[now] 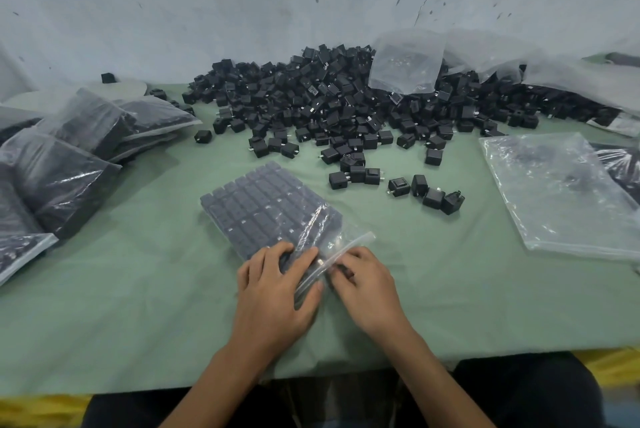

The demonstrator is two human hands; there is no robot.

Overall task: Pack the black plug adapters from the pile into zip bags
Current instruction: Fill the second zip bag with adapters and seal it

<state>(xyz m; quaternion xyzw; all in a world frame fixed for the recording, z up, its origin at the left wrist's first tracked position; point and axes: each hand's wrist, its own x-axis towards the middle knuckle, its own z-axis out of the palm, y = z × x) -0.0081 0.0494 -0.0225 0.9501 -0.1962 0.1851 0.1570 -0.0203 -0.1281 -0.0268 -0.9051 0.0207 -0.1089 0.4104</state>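
A clear zip bag (266, 211) packed with neat rows of black plug adapters lies on the green table in front of me. My left hand (277, 292) rests flat on the bag's near end, thumb along the zip strip. My right hand (363, 283) pinches the bag's open mouth by the zip strip (360, 240), fingers curled. A large pile of loose black plug adapters (346, 105) spreads across the back of the table, with several strays (429, 193) nearer to me.
Filled bags (69, 157) are stacked at the left. A stack of empty zip bags (557, 192) lies at the right, and large clear plastic bags (405, 60) rest on the pile by the wall. The table's front edge (311, 379) is at my lap.
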